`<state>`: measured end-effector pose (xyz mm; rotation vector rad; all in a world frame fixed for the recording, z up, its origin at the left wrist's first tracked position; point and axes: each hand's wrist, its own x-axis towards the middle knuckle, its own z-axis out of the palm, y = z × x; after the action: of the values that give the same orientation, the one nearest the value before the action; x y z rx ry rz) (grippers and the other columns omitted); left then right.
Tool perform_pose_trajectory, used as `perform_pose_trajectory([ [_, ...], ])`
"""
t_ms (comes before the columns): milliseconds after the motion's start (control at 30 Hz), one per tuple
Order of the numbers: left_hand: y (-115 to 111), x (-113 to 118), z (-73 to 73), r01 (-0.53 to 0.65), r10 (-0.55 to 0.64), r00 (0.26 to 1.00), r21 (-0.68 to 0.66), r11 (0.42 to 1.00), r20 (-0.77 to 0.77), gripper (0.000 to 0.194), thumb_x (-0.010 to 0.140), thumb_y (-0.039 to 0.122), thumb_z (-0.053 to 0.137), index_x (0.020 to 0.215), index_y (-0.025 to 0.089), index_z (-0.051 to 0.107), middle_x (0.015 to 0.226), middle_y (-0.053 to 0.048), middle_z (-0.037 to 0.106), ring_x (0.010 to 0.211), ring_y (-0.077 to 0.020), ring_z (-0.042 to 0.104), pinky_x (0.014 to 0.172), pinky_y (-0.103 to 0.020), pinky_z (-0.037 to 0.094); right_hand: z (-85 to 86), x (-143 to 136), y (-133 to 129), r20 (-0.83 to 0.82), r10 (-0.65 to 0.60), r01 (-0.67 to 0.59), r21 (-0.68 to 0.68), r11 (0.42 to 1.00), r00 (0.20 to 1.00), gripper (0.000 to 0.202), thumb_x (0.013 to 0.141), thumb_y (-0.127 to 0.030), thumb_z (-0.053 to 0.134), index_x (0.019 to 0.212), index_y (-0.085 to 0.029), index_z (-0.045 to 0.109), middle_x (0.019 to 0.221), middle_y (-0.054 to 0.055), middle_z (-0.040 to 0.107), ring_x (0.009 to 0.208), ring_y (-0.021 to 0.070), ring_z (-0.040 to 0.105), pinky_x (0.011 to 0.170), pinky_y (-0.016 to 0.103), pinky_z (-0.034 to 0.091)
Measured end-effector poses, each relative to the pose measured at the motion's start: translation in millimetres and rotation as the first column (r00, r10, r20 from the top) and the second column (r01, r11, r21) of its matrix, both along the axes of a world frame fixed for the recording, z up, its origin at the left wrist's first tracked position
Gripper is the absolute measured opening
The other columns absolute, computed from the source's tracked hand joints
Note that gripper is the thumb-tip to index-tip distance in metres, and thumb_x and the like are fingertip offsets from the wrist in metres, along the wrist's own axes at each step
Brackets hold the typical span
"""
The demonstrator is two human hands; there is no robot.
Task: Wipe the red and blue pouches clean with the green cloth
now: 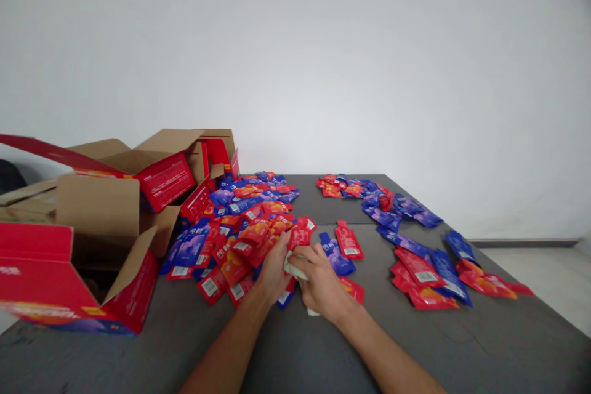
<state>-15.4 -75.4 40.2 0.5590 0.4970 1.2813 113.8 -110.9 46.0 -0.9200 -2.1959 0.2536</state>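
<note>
My left hand (276,268) is closed around the lower end of a red pouch (301,232), whose top points away from me. A pale cloth (296,269) is bunched in my right hand (322,280), pressed against the pouch where both hands meet; a corner hangs below. To the left lies a large heap of red and blue pouches (244,243). Just beyond my right hand are a blue pouch (336,253) and another red pouch (349,241). One more red pouch (353,289) is partly covered by my right hand.
An open red carton (133,301) stands at the near left, with more open cartons (167,180) behind it. Red and blue pouches (422,274) lie spread on the right, and another group (353,188) is farther back. The dark table (295,357) ends before a white wall.
</note>
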Motion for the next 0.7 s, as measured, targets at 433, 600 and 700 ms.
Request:
perform_pose_trajectory([
  [433,-3,10,-3.1,-0.011,0.01,0.995,-0.011,1.0,-0.098,0.031,0.078,0.043,0.072,0.091,0.015,0.07,0.086,-0.006,0.074,0.094,-0.024,0.07,0.085,-0.033,0.054,4.0,9,9,-0.157,-0.186,0.195,0.045,0.98,0.97,0.043,0.087,-0.006,0.051,0.124,-0.025,0.063,0.121,0.01,0.058,0.109,0.0271,0.051,0.094,0.044,0.044],
  [600,-1,3,3.9,-0.126,0.126,0.99,-0.003,0.992,-0.064,0.027,0.075,0.038,0.072,0.091,0.017,0.068,0.085,-0.003,0.072,0.083,-0.0206,0.069,0.076,-0.031,0.054,3.7,5,3,-0.027,-0.019,0.019,-0.023,1.0,0.999,0.045,0.081,-0.002,0.055,0.117,-0.026,0.066,0.116,0.007,0.061,0.107,0.0248,0.053,0.09,0.04,0.046],
  [700,1,-2,-2.4,-0.166,0.169,0.979,0.031,0.986,-0.118,0.026,0.068,0.021,0.071,0.093,0.018,0.067,0.072,0.002,0.066,0.061,-0.0123,0.061,0.059,-0.023,0.047,3.1,4,2,-0.033,-0.002,0.001,-0.04,0.999,0.999,0.043,0.079,-0.001,0.055,0.112,-0.026,0.067,0.114,0.007,0.062,0.106,0.0243,0.054,0.089,0.039,0.046],
])
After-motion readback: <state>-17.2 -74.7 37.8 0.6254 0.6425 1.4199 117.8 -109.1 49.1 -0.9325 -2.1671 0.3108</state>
